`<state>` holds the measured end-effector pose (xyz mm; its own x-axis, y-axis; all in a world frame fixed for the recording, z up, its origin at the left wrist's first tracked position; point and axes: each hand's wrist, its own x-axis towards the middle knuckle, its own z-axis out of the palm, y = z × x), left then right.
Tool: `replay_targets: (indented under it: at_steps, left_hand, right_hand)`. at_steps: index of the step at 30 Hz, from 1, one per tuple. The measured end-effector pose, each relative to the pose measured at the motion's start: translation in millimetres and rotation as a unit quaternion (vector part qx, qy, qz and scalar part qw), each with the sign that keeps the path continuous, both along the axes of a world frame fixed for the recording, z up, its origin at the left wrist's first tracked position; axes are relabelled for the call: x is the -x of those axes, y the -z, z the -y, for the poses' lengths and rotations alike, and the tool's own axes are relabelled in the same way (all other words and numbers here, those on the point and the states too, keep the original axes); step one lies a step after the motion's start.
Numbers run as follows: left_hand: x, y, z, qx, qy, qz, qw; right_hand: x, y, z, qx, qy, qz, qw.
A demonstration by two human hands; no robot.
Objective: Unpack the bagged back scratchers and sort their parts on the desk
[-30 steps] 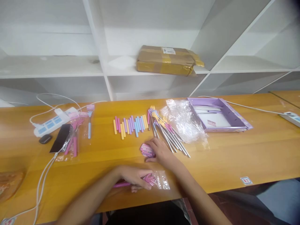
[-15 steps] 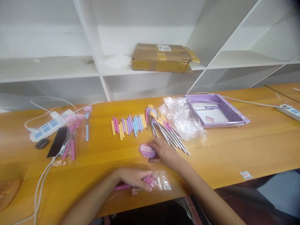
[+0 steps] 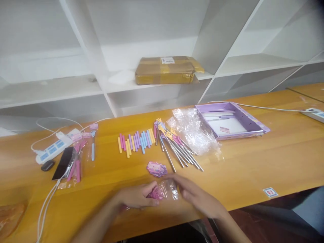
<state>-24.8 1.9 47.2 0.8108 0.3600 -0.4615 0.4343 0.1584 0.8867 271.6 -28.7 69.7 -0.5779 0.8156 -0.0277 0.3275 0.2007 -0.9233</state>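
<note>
My left hand [image 3: 135,195] is closed around a pink back scratcher [image 3: 156,193], whose claw-shaped head pokes out past my thumb. A clear plastic bag [image 3: 170,189] surrounds that head and stretches to the right. Over the bag's right end, my right hand [image 3: 199,195] is open, fingers stretched out and slightly blurred; whether they touch the film I cannot tell. Just beyond lies a small stack of pink printed cards [image 3: 156,168]. Behind it are a row of coloured handles [image 3: 136,141] and a heap of metal rods with claw heads [image 3: 178,145].
Crumpled clear bags [image 3: 196,131] lie against a purple open box [image 3: 255,125]. At left are a power strip [image 3: 54,146] with white cables, a black phone-like slab [image 3: 63,163], and bagged pink back scratchers [image 3: 78,165]. A taped carton [image 3: 164,72] sits on the shelf.
My right hand has left the card stack and come down to the bag. The left hand keeps hold of the pink back scratcher. The camera view has shifted slightly.
</note>
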Motion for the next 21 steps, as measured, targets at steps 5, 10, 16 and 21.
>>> replay_targets:
  at_steps: [5,10,16,21]
  left_hand:
    - [-9.5,8.2,4.9,-0.111,0.063,-0.026,0.991]
    - [-2.3,31.8,-3.3,0.219,0.118,0.051,0.967]
    - [-7.7,46.6,-5.3,0.303,0.191,0.112,0.927]
    - [-11.4,44.1,0.6,0.245,0.122,0.113,0.955]
  right_hand:
    - [13.1,16.0,16.3,0.056,0.026,0.036,0.997]
    - [9.1,7.1,9.7,-0.262,0.314,-0.157,0.899]
    - [-2.4,-15.4,-2.3,-0.395,0.399,-0.198,0.803]
    - [-3.6,-34.2,-12.2,-0.405,0.445,-0.264,0.754]
